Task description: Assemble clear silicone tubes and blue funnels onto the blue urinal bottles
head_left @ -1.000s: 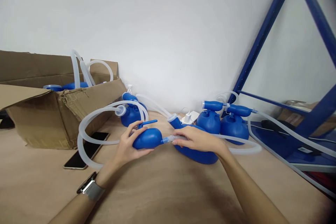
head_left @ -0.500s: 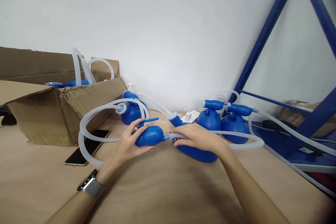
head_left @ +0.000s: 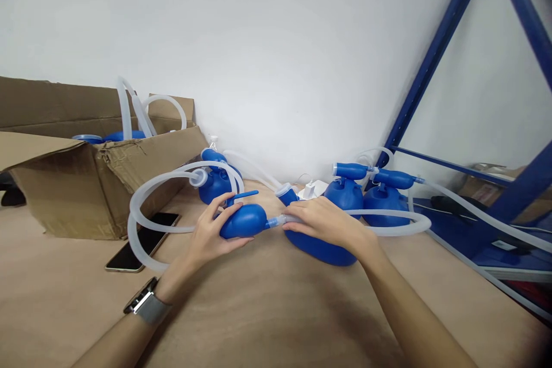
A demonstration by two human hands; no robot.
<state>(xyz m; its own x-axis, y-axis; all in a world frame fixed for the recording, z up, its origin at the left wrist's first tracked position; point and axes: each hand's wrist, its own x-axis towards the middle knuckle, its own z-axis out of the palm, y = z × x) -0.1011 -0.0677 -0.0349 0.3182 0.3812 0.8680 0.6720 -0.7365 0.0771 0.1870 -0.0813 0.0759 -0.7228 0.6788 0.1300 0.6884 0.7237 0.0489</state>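
Observation:
My left hand [head_left: 211, 233] is closed around a blue bulb-shaped plastic piece [head_left: 245, 221], with thumb below and fingers above. A thin blue strip [head_left: 246, 194] sticks out above it. The piece narrows at its right end into a light blue spout [head_left: 272, 222], which meets a clear connector. My right hand [head_left: 321, 219] grips the end of a translucent flexible tube [head_left: 416, 221] at that connector; whether the tube is fully pushed on I cannot tell. Behind and below my right hand lies a blue plastic bottle [head_left: 321, 248], partly covered by it.
A cardboard box [head_left: 64, 195] with blue pieces and tubes stands at left, a phone [head_left: 142, 247] before it. Another blue bottle [head_left: 213, 184] stands behind my left hand. Two more, one a blue bottle [head_left: 344, 195], stand at right near a blue metal rack [head_left: 431, 63]. A white charger [head_left: 309, 190] lies behind.
Both hands and the bulb-shaped piece have shifted very slightly left and up. My right fingers have closed more over the tube end, and the tube's loop at right has risen a little.

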